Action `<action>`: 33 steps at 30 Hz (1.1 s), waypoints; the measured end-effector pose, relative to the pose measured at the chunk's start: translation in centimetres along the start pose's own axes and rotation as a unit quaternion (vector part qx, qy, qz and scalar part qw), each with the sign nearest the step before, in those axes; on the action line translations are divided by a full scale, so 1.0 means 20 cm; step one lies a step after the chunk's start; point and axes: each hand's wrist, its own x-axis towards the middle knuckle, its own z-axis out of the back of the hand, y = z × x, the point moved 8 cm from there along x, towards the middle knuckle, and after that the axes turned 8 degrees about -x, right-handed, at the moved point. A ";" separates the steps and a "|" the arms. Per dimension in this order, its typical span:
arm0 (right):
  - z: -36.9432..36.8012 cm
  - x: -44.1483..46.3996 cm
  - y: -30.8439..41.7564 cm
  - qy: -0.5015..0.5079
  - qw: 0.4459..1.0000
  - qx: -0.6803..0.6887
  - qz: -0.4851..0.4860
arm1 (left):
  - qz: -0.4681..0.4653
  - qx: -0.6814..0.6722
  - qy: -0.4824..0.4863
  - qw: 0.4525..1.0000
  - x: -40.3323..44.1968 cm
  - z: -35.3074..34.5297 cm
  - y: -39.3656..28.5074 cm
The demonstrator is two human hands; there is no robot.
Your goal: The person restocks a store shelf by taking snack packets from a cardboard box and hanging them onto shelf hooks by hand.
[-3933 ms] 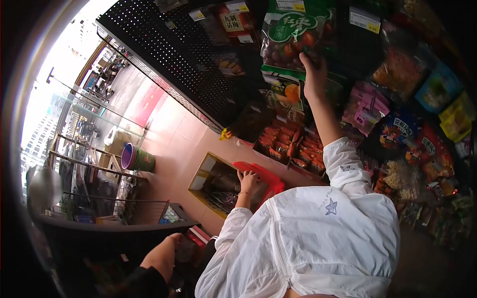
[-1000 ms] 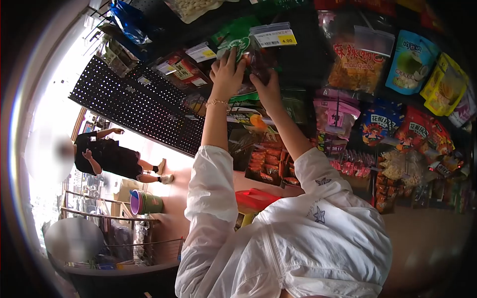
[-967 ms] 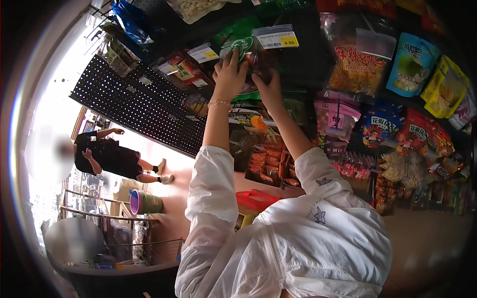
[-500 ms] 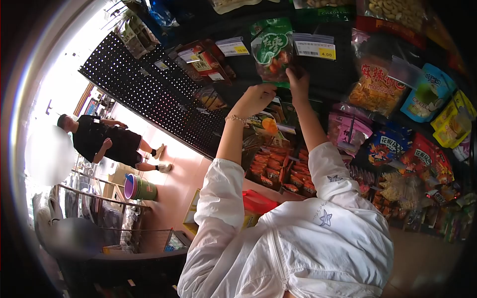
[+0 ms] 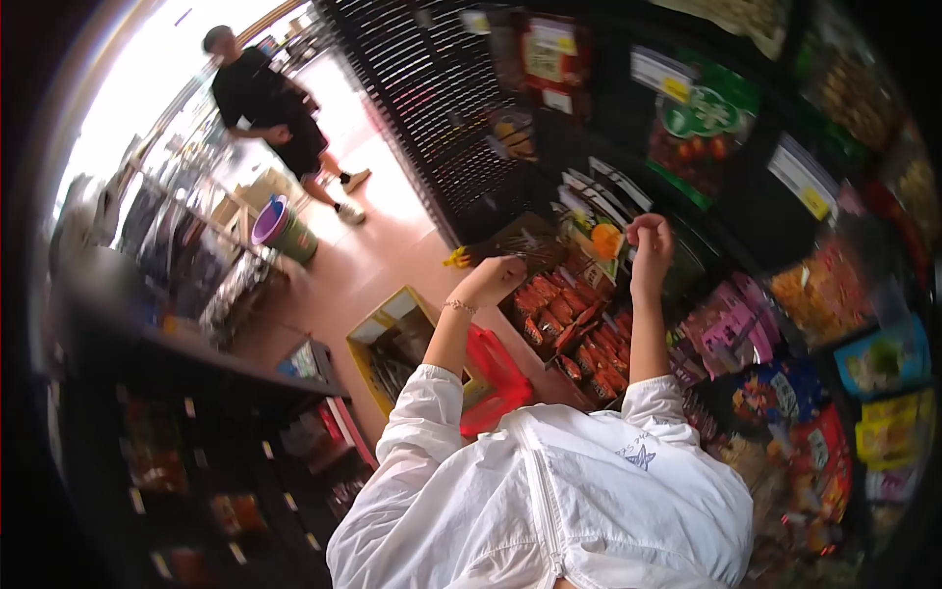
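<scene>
My left hand [image 5: 491, 282] hovers over the left end of a box of small red snack packets [image 5: 561, 306], its fingers curled in and slightly blurred. My right hand [image 5: 651, 240] is raised beside a packet with an orange picture [image 5: 605, 240], loosely closed. I see nothing in either hand; whether the right one touches that packet I cannot tell. Above my right hand, a green bag of red dates [image 5: 702, 133] hangs on the black rack, apart from both hands.
Other hanging snacks include a pink bag [image 5: 731, 324] and a blue pouch [image 5: 886, 358]. A yellow-edged box [image 5: 392, 312] and a red bag [image 5: 498, 378] are low by my left arm. A person in black [image 5: 260, 98] stands in the aisle near a green bucket [image 5: 291, 240].
Both hands have come away from the bag of dates and dropped lower, moving apart. The bag stays hanging. My view has turned, bringing the floor boxes and lower left shelves into sight.
</scene>
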 end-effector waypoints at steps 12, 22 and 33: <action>-0.97 -1.61 -0.82 0.780 0.588 -0.156 -0.148 | 0.549 0.010 -0.127 0.826 -1.56 -0.32 0.80; -0.89 -1.74 -0.72 0.773 0.554 -0.309 -0.005 | 0.572 0.008 -0.192 0.798 -1.73 -0.46 0.76; -0.62 -1.51 -0.75 0.757 0.565 -0.209 -0.254 | 0.573 -0.001 -0.054 0.818 -1.67 -0.43 0.93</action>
